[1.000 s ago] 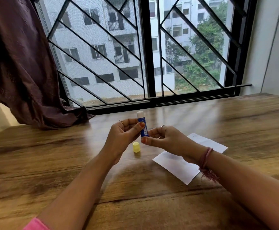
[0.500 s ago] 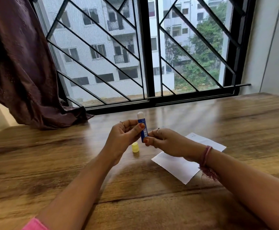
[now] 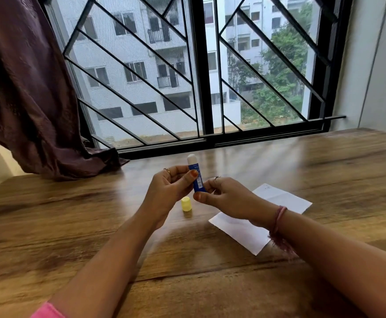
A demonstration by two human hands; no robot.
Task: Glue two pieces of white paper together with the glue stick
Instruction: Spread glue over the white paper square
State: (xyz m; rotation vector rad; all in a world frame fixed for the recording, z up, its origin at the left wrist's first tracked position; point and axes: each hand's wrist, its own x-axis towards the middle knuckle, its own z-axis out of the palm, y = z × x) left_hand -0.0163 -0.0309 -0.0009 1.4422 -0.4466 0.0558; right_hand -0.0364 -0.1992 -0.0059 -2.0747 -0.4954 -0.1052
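Note:
A blue glue stick [image 3: 196, 177] stands upright in the air above the wooden table [image 3: 72, 226], its white glue tip uncovered and raised. My left hand [image 3: 166, 191] pinches the barrel with thumb and fingers. My right hand [image 3: 226, 196] grips the stick's bottom end between thumb and fingers. The yellow cap [image 3: 186, 204] sits on the table just below the hands. White paper [image 3: 277, 198] lies flat on the table under and beyond my right wrist; how many sheets lie there I cannot tell.
A barred window [image 3: 201, 76] runs along the table's far edge. A dark purple curtain [image 3: 26, 88] hangs at the left and drapes onto the table's back left corner. A wall stands at the right.
My right hand's fingers have shifted slightly around the glue stick's base. The white tip stands a little taller above the barrel. The stick, cap and paper stay where they were.

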